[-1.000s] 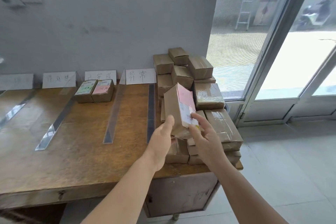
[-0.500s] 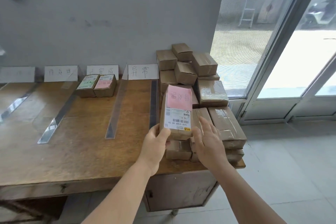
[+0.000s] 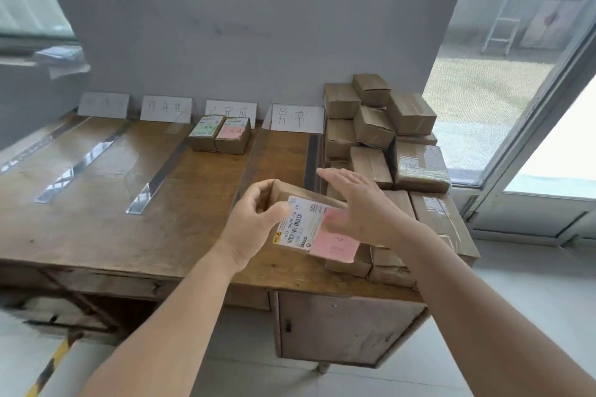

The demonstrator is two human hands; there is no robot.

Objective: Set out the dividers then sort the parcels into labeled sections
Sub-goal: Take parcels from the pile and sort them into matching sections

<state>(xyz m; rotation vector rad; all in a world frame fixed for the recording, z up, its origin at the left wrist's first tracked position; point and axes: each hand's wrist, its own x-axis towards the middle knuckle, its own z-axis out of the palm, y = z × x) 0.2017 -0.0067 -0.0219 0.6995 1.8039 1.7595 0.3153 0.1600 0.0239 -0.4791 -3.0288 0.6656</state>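
the left hand [image 3: 254,222] grasps a flat brown cardboard parcel with a white barcode label and pink note [image 3: 317,229] over the scuffed wooden desk [image 3: 96,229]; the right hand [image 3: 364,206] hovers released, fingers straight.

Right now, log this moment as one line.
left hand: grips pink-labelled parcel | right hand: open above it | sorted parcels: two | stack: unsorted

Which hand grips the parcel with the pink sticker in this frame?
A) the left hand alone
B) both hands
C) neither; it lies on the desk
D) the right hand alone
A: the left hand curls round the end of the parcel, while the right hand hovers over it with fingers spread and straight.
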